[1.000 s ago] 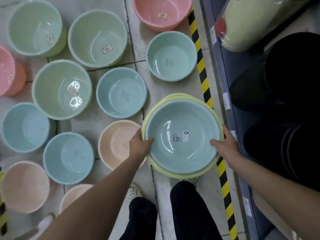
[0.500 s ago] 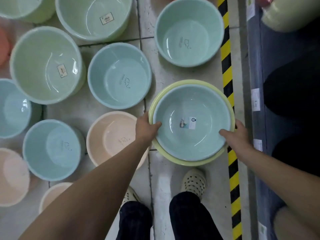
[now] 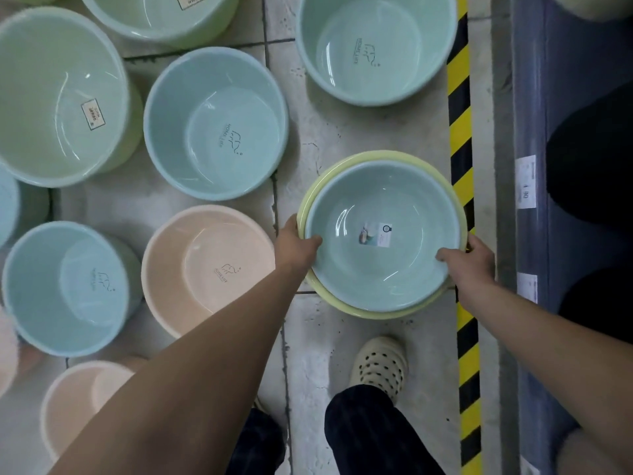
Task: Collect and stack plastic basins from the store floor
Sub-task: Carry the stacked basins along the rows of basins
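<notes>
Now both hands hold two stacked basins.
The left hand [image 3: 295,242] and right hand [image 3: 474,257] grip the blue basin [image 3: 383,234] nested in the yellow basin [image 3: 310,200]; next, I think, set them down and fetch another.

A shop: labelled plastic basins [image 3: 215,123] crowd the tiled floor [image 3: 359,138] beside a shelf edge's price tags [image 3: 525,186].

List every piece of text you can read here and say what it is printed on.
"HOME LIFE": blue basin, inside bottom.
"HOME LIFE": top blue basin.
"HOME LIFE": beige basin.
"4.00", roughly: shelf price tag.
Unreadable: sticker in the held blue basin, green basin's label, lower-left blue basin's print.
</notes>
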The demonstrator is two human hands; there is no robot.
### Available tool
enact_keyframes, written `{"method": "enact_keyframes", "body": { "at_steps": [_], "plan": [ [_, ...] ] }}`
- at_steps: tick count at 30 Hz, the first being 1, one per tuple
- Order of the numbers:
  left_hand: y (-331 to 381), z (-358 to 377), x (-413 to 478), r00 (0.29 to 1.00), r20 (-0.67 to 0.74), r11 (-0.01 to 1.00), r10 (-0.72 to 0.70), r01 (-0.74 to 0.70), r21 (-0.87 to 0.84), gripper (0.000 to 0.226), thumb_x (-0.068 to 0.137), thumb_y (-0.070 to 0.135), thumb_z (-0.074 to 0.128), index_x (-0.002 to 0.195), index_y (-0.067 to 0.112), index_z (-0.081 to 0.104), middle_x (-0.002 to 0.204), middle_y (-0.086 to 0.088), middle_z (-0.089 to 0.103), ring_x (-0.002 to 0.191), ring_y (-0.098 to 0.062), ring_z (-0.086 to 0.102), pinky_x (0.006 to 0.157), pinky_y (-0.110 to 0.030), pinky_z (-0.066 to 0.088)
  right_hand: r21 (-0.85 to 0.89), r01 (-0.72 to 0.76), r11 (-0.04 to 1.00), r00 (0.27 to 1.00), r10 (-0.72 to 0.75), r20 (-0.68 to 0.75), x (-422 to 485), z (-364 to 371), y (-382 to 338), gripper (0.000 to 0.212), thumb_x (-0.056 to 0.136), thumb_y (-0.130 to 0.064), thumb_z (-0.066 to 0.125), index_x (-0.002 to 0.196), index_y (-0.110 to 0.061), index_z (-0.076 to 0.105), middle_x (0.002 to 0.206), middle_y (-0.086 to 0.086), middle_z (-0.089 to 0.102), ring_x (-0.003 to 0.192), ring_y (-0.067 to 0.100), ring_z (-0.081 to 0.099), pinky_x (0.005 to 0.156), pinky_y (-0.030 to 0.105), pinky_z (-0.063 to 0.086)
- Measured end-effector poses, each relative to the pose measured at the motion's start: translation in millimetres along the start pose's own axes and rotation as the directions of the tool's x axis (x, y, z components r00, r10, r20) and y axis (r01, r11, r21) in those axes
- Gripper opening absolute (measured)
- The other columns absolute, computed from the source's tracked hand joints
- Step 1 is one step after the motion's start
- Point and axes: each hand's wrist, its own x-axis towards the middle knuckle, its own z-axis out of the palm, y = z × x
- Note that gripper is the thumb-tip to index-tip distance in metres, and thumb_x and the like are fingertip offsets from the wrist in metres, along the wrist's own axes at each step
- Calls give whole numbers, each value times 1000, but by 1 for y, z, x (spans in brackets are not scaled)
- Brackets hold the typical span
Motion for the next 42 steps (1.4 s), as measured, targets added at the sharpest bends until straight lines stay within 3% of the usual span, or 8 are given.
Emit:
{"method": "enact_keyframes", "body": {
  "at_steps": [7,12,18,22,30,34,37,42],
  "plan": [
    [-26,16,8,999,-28,997,29,-31,-74,49,84,6,65,129,24,61,90,17,64,90,-18,65,83,-32,55,68,54,996,998,-53,-19,9,7,20,44,80,-8,66,118,-29,64,96,-10,66,98,26,65,83,41,57],
    [-35,14,19,997,16,997,78,-78,-4,56,84,10,66,138,21,54,106,4,66,95,-19,64,73,-25,51,-22,166,986,986,-166,-18,9,13,34,56,83,-24,65,137,-30,50,114,-3,63,104,27,62,93,50,55],
    [-22,1,34,993,105,980,45,-64,187,52,83,19,71,131,10,53,115,-7,65,103,-29,65,89,-42,57,-40,190,981,982,-190,-12,2,11,29,53,86,-20,67,136,-25,50,113,-2,61,106,28,60,94,48,54],
    [-18,-22,14,994,65,996,86,-88,27,39,81,16,71,118,12,62,105,-5,70,94,-27,70,76,-34,58,-2,228,974,974,-228,-17,-26,3,27,47,80,-19,69,123,-31,54,102,-10,63,105,26,63,91,43,55],
    [-42,-128,-104,994,-85,948,65,-89,-307,34,74,17,66,106,29,70,93,12,74,85,-7,69,70,-21,55,-68,375,924,926,-370,78,-148,2,-17,46,90,-20,65,134,-28,53,100,-12,61,101,22,61,82,36,51],
    [-66,-195,-160,976,-215,900,-22,-75,-429,34,78,12,68,97,41,68,89,17,74,80,0,69,63,-12,51,-130,473,871,875,-447,186,-221,27,-45,36,92,-23,65,126,-32,54,97,-11,62,96,23,62,81,37,52],
    [-93,-244,-199,949,-289,866,-128,-35,-499,30,82,8,69,96,35,67,85,13,72,75,-2,66,55,-6,46,-162,530,832,836,-481,265,-274,57,-60,44,93,-21,64,135,-29,52,94,-17,58,91,19,60,78,32,47],
    [-161,-318,-254,868,-418,802,-269,-38,-596,30,84,7,71,92,36,64,84,10,70,78,-10,65,61,-18,50,-202,628,752,742,-500,446,-358,126,-67,44,92,-18,66,131,-33,52,95,-22,59,89,14,60,79,29,45]
  ]
}}
